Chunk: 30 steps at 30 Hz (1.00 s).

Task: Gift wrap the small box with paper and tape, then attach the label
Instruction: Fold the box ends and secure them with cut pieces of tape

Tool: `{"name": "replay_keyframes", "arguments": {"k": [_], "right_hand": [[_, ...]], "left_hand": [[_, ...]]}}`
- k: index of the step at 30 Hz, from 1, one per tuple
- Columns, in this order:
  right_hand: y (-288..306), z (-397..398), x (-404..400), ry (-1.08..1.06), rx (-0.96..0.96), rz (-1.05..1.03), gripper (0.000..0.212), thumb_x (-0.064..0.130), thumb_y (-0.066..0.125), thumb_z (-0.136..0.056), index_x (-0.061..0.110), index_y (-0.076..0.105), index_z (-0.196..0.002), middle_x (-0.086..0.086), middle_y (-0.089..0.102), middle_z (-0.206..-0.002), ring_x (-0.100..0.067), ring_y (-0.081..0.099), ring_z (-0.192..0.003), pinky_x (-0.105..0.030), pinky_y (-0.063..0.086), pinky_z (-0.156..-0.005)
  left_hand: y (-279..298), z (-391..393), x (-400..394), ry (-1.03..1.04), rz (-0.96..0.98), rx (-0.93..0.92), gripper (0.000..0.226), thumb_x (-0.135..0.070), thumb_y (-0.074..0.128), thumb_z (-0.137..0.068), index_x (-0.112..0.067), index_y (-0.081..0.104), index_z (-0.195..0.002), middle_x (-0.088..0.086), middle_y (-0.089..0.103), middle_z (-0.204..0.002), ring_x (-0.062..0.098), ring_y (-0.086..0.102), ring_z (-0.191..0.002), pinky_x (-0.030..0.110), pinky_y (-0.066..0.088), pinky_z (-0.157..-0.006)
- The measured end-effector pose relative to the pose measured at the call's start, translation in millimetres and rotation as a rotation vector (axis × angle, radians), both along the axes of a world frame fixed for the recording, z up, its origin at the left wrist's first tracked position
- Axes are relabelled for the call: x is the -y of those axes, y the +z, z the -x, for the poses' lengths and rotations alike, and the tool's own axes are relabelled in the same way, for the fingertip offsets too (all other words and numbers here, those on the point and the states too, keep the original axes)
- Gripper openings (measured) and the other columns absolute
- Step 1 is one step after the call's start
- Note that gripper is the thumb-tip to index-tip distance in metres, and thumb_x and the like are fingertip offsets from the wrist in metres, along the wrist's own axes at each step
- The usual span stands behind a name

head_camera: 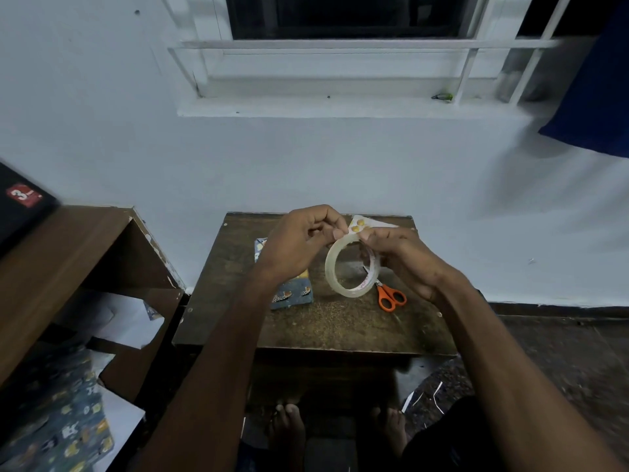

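While you hold the tape roll (352,269) above the counter (326,325), your right hand (405,258) grips its far right rim and your left hand (299,245) pinches its top edge. Partly under your left wrist, the wrapped box (293,294) lies on the counter, left of the orange scissors (391,296).

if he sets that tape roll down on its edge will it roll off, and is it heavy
The tape roll is a thin clear ring with a wide hollow centre, so it is probably light. Set on edge it would likely roll or topple on the table; laid flat it should stay. Both hands, left hand and right hand, pinch its top, suggesting it is stiff.
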State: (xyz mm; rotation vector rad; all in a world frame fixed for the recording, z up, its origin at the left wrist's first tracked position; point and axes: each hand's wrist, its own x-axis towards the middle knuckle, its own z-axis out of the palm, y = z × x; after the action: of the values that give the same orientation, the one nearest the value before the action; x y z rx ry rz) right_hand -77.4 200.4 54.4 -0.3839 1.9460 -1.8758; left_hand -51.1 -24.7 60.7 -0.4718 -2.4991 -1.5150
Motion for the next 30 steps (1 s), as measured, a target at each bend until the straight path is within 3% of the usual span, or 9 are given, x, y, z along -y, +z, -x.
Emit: {"name": "replay_keyframes", "arguments": {"k": [2, 5, 7, 11, 14, 18, 23, 27, 30], "right_hand": [[0.9, -1.0, 1.6, 0.069, 0.05, 0.072, 0.026, 0.028, 0.065, -0.098, 0.007, 0.075, -0.086, -0.015, 0.058, -0.081, -0.025, 0.062, -0.076, -0.04, 0.049, -0.082], [1.0, -0.5, 4.6, 0.111, 0.147, 0.213, 0.04, 0.024, 0.059, -0.102, -0.009, 0.067, -0.123, -0.014, 0.054, -0.077, -0.021, 0.057, -0.065, -0.031, 0.054, -0.07], [0.3, 0.5, 5.0, 0.121, 0.169, 0.232, 0.045, 0.023, 0.058, -0.103, -0.012, 0.061, -0.131, -0.012, 0.052, -0.072, -0.02, 0.049, -0.061, -0.032, 0.047, -0.066], [2.4, 0.1, 0.0, 0.161, 0.147, 0.189, 0.042, 0.026, 0.053, -0.104, -0.002, 0.068, -0.13, -0.008, 0.048, -0.056, -0.022, 0.03, -0.055, -0.036, 0.026, -0.062], [8.2, 1.1, -3.5, 0.195, 0.225, 0.206, 0.045, 0.028, 0.047, -0.102, -0.001, 0.069, -0.128, -0.016, 0.055, -0.053, -0.022, 0.037, -0.045, -0.03, 0.032, -0.053], [8.8, 3.2, -9.1, 0.295, 0.341, 0.25, 0.048, 0.012, 0.045, -0.091, -0.001, 0.068, -0.131, -0.025, 0.067, -0.064, -0.019, 0.053, -0.037, -0.02, 0.045, -0.037], [5.3, -0.9, -8.3, 0.368, 0.282, 0.257, 0.021, -0.002, 0.055, -0.099, -0.002, 0.073, -0.108, -0.024, 0.072, -0.078, -0.012, 0.062, -0.041, -0.017, 0.049, -0.039], [2.8, -4.5, 0.6, 0.325, 0.202, 0.188, 0.03, 0.002, 0.062, -0.097, -0.011, 0.061, -0.125, -0.019, 0.07, -0.072, -0.01, 0.06, -0.038, -0.016, 0.047, -0.038], [0.0, -4.3, 5.5, 0.254, 0.137, 0.172, 0.038, 0.008, 0.071, -0.091, -0.009, 0.061, -0.123, -0.019, 0.068, -0.069, -0.013, 0.061, -0.04, -0.019, 0.046, -0.037]], "left_hand": [[-0.7, 0.6, 0.3, 0.0, -0.019, -0.001, 0.005, -0.021, 0.074, -0.097, -0.025, 0.076, -0.096, -0.003, 0.078, -0.092, 0.028, 0.073, -0.087, 0.053, 0.058, -0.086], [-0.8, 0.5, -0.1, 0.006, -0.039, 0.004, 0.005, -0.019, 0.077, -0.096, -0.024, 0.076, -0.095, -0.003, 0.077, -0.09, 0.034, 0.069, -0.085, 0.051, 0.056, -0.081], [0.5, 0.6, 0.0, 0.003, -0.07, 0.014, 0.003, -0.018, 0.079, -0.095, -0.02, 0.076, -0.095, 0.0, 0.077, -0.089, 0.03, 0.069, -0.082, 0.043, 0.055, -0.075], [3.2, -0.8, -1.0, 0.02, -0.12, 0.029, 0.008, -0.016, 0.083, -0.09, -0.012, 0.077, -0.094, 0.007, 0.077, -0.086, 0.014, 0.066, -0.075, 0.023, 0.052, -0.069], [4.1, -2.7, -1.7, 0.03, -0.151, 0.034, 0.014, -0.019, 0.085, -0.086, -0.009, 0.077, -0.092, 0.013, 0.075, -0.084, 0.017, 0.063, -0.072, 0.027, 0.051, -0.068], [1.9, -2.8, -1.5, 0.045, -0.15, 0.028, 0.022, -0.028, 0.089, -0.08, -0.013, 0.077, -0.091, 0.017, 0.073, -0.082, 0.022, 0.056, -0.07, 0.035, 0.049, -0.066], [1.9, -4.8, -4.7, 0.052, -0.129, 0.028, 0.018, -0.021, 0.088, -0.084, -0.009, 0.076, -0.091, 0.002, 0.077, -0.072, 0.009, 0.069, -0.066, 0.025, 0.053, -0.067], [0.6, -4.7, -4.0, 0.054, -0.108, 0.013, 0.018, -0.03, 0.087, -0.085, -0.016, 0.076, -0.089, 0.004, 0.077, -0.071, 0.042, 0.069, -0.068, 0.043, 0.054, -0.064], [-1.1, -2.7, -1.7, 0.073, -0.098, 0.004, 0.016, -0.032, 0.088, -0.084, -0.02, 0.077, -0.088, 0.012, 0.075, -0.071, 0.045, 0.063, -0.066, 0.041, 0.052, -0.061]]}}
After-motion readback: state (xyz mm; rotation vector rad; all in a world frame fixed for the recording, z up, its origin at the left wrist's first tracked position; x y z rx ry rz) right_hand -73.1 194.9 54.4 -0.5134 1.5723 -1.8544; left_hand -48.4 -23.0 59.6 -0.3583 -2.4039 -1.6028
